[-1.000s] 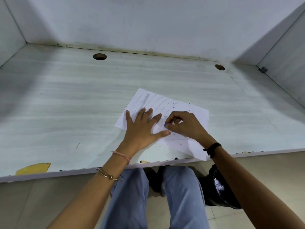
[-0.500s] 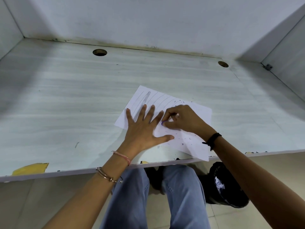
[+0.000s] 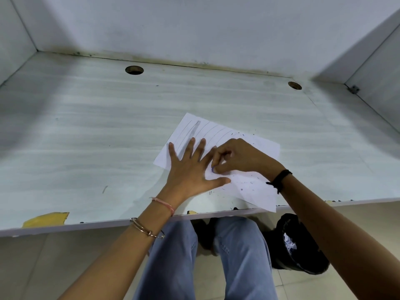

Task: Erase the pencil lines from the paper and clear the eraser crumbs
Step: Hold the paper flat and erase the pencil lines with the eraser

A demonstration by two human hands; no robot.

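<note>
The left hand (image 3: 190,169) lay spread flat, pinning the paper (image 3: 255,187); the right hand (image 3: 240,158) pinched the eraser (image 3: 213,169) (barely visible). Short strokes away from the left hand seemed safest.

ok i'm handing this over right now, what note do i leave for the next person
Left hand lies flat, fingers spread, pressing the paper on the desk. Right hand pinches the eraser, mostly hidden, against the paper by the left index finger.
Done: the near part of the paper looks free of lines.
Left: curved pencil lines on the far left part; crumbs scattered over the near part and on the desk by its front edge. The paper's near right corner overhangs that edge.
</note>
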